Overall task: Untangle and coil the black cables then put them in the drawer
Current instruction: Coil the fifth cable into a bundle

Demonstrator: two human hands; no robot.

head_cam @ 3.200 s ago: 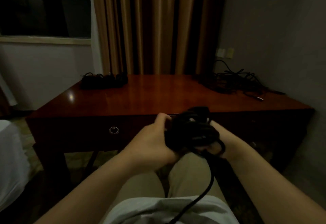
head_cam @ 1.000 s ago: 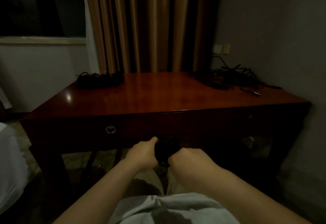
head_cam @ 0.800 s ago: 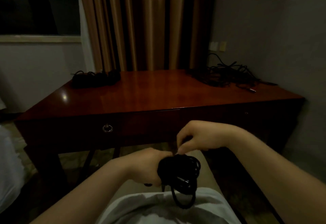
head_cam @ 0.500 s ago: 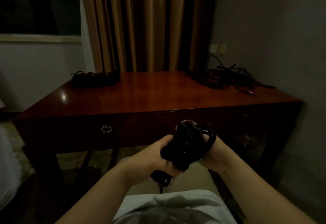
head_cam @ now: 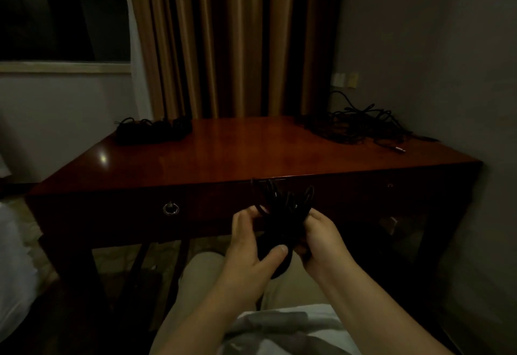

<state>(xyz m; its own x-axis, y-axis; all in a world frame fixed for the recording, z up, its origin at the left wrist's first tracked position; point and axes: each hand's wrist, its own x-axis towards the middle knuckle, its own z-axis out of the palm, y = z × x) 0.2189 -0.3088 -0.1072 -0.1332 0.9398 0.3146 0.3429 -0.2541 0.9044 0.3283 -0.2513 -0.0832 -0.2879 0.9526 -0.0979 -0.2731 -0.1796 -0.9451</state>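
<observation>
- Step in hand, as I judge it: finishing the coil. A bundle (head_cam: pixel 282 214) of black cable is held between both hands in front of the near edge of the worktop (head_cam: pixel 251 153), above the person's lap.
- The left hand (head_cam: pixel 249 245) grips the bundle's left side: fingers curled over the top, thumb pressed on the lower front.
- The right hand (head_cam: pixel 321 237) holds the right side, fingers wrapped round the loops; its fingertips are hidden behind the cable.
- Loops fan upward from the grip, so the coil looks loose.
- Next move likely calls for tightening or tucking the end, then freeing one hand to pull the ring (head_cam: pixel 171 208) on the shut drawer (head_cam: pixel 134 210).
- A tangle (head_cam: pixel 361 128) lies far right on the worktop; coiled cables (head_cam: pixel 152 130) sit far left.
</observation>
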